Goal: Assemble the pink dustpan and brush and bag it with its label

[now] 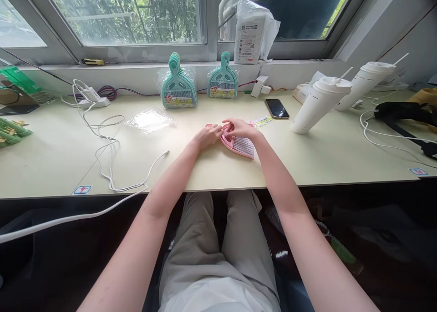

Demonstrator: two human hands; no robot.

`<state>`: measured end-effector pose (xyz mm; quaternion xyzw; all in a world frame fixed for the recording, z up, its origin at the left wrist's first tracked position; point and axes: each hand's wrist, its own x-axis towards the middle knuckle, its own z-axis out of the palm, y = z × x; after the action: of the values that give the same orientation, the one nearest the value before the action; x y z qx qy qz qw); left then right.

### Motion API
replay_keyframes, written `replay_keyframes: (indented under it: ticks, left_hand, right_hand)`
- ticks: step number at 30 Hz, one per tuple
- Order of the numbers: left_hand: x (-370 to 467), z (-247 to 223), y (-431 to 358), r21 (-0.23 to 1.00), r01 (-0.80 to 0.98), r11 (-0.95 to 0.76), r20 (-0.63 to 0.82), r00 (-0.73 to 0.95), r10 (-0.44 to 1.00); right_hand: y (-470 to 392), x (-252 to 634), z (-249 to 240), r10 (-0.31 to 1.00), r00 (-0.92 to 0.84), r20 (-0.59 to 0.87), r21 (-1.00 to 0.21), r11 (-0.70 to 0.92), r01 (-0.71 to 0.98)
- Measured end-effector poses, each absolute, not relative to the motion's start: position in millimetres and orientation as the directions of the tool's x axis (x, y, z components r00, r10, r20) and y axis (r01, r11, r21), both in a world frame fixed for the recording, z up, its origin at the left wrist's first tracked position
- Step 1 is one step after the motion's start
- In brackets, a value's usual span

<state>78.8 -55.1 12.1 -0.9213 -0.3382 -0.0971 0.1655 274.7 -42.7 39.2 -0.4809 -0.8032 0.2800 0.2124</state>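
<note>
Both hands, left hand (209, 135) and right hand (240, 128), pinch pink dustpan (239, 144) mid-counter (307, 162), unbagged; two bagged teal dustpans (178, 85) at far edge.

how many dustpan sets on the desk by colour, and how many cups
teal dustpan sets, bagged: 2 bundles, the second
pink dustpan set: 1, under the left hand and right hand
white lidded cups: 2, the second
total: 5
</note>
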Motion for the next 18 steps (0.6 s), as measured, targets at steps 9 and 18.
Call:
replay_keyframes:
  ticks: [9,18]
  left_hand:
    - [71,19,-51,0.218,0.716,-0.664,0.697,0.362,0.619]
    - [103,35,-65,0.974,-0.051,-0.222,0.224,0.373,0.9]
  right_hand:
    - [-47,258,42,0.873,-0.37,0.318,-0.667,0.483,0.567]
    - [-53,242,41,0.893,0.017,0.449,-0.726,0.354,0.589]
